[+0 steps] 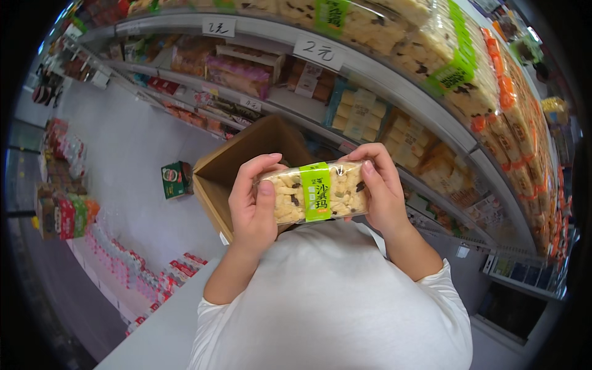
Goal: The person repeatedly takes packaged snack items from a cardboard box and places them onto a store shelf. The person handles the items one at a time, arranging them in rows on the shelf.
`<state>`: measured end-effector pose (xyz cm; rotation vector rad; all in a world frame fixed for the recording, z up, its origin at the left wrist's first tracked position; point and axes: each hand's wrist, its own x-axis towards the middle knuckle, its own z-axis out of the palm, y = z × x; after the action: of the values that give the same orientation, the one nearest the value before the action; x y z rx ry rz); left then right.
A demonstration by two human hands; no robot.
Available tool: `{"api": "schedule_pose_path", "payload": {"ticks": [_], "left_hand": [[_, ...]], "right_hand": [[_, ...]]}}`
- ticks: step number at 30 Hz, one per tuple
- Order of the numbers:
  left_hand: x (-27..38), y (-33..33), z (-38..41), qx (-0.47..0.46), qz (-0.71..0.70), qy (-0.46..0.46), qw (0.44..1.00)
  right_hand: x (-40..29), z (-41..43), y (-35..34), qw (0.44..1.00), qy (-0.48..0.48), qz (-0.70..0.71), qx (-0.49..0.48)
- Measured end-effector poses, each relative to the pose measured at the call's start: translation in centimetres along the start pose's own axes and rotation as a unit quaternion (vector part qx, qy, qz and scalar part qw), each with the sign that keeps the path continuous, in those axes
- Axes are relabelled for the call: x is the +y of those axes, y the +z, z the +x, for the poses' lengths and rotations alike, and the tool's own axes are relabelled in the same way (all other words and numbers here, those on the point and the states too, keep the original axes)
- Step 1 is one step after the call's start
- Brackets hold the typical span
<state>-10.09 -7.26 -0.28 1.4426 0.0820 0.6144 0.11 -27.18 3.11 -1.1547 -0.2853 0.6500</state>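
Between my two hands is one clear-wrapped sachima pastry bar (289,196), pale yellow with dark raisins and a green printed band round its middle. My left hand (255,199) grips its left end, thumb on the front face. At the right end, my right hand (380,189) pinches the wrapper with the thumb in front and fingers behind. The bar is held close to my chest, over an open cardboard box (216,194). Its body and my hands hide part of the box's inside.
Shelves (277,99) of packaged pastries curve along the front and right. Green-banded pastry packs (444,55) and orange-wrapped packs (513,134) are stacked on top. A dark green carton (175,180) stands on the floor left of the box. Bottled drinks (120,254) line the lower left.
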Motion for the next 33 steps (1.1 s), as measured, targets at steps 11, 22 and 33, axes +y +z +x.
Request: {"api": "schedule_pose_path", "payload": {"ticks": [11,22,33], "left_hand": [[1.6,0.5,4.8,-0.109,-0.152,-0.054,0.981],[10.0,3.1,8.2,-0.161,-0.285,-0.048,0.944],[2.7,5.8,14.0,-0.13,0.208,0.29,0.925]], "right_hand": [[-7.0,-1.4,-0.3,0.845,-0.279,-0.455,-0.031],[-20.2,0.6,3.2,0.381,-0.479,-0.774,-0.164],[-35.0,15.6,1.2,0.456,-0.132,-0.877,0.067]]}}
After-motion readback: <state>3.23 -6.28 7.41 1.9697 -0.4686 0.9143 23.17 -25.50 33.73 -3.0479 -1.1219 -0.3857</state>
